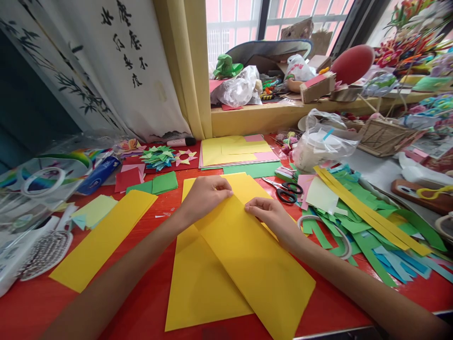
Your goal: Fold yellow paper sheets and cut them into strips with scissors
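Observation:
A long yellow paper strip (258, 259) slants across the middle of the table, its near end reaching past the table's front edge. My left hand (208, 196) pinches the strip's far left corner between thumb and fingers. At the far right corner, my right hand (269, 212) has its fingertips closed on the same strip. Beneath it lies a larger yellow sheet (198, 288), flat on the red tabletop. Another yellow strip (106, 238) rests to the left, beyond my left forearm. Black-handled scissors (288, 191) lie just past my right hand.
Green and blue paper scraps (371, 231) are heaped at the right, with a tape roll (325, 236) among them. Behind stand a stack of coloured paper (233, 151) and a bagged cup (318, 146). A hairbrush (49, 250) and a blue packet (99, 174) lie left.

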Available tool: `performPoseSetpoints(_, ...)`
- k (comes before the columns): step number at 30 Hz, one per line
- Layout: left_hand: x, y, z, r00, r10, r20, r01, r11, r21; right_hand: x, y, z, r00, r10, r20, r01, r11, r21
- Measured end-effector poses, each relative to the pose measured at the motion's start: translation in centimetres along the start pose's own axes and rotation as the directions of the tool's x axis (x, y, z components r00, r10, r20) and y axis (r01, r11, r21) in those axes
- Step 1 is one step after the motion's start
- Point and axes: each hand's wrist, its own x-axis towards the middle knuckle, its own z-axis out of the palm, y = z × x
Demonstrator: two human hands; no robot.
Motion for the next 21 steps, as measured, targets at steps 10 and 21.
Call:
performPoseSetpoints(10, 1.1, -2.6, -3.4, 0.973, -0.031, -0.228, 0.063, 0.989, 0.136, -0.1, -0.3, 0.0, 0.999, 0.045, 0.010, -0.044, 0.998, -0.044)
performPoseSetpoints(21, 1.7, -5.6, -7.1, 0.900, -0.012, -0.436, 0.117, 0.970, 0.213, 0.0, -0.4, 0.3, 1.000, -0.010, 0.019, 0.010, 1.000, 0.007)
